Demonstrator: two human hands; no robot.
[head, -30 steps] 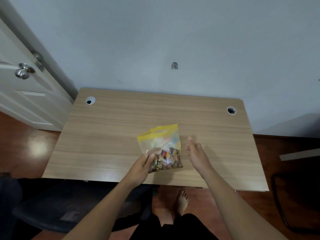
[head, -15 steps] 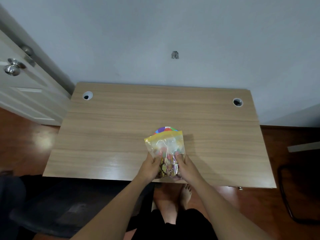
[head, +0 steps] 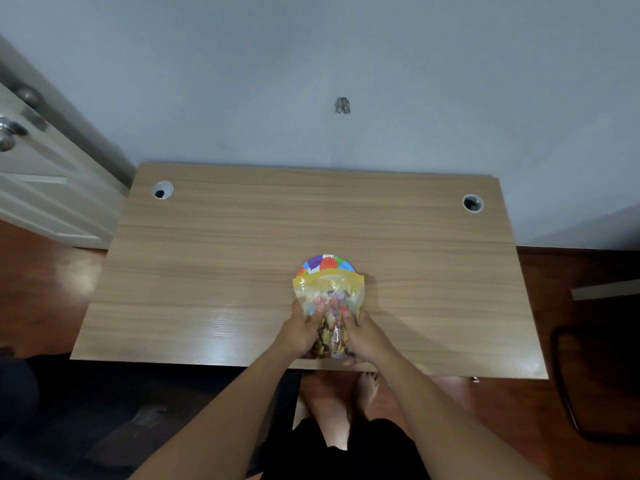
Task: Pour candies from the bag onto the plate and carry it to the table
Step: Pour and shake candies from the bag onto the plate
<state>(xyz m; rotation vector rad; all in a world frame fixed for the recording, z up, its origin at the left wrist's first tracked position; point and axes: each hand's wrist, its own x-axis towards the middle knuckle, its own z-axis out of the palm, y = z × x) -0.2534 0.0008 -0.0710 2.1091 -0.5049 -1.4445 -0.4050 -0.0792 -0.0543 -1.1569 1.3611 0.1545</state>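
Note:
A clear candy bag (head: pixel 329 299) with a yellow zip strip along its top stands upright over the near middle of the wooden table (head: pixel 242 244). Colourful wrapped candies fill its lower half. My left hand (head: pixel 300 332) grips the bag's lower left side and my right hand (head: pixel 365 336) grips its lower right side. Behind the bag, a plate (head: pixel 325 263) with a multicoloured rim lies on the table; only its far edge shows, the bag hides the rest.
The table has a cable hole at the back left (head: pixel 162 191) and one at the back right (head: pixel 472 203), and backs onto a grey wall. A white door (head: pixel 41 188) stands at left. A dark chair (head: pixel 104 410) sits below the table's near edge.
My right hand, open beside the bag a second ago, has closed on its right side. The bag now stands upright between both hands, and the plate's edge shows behind it.

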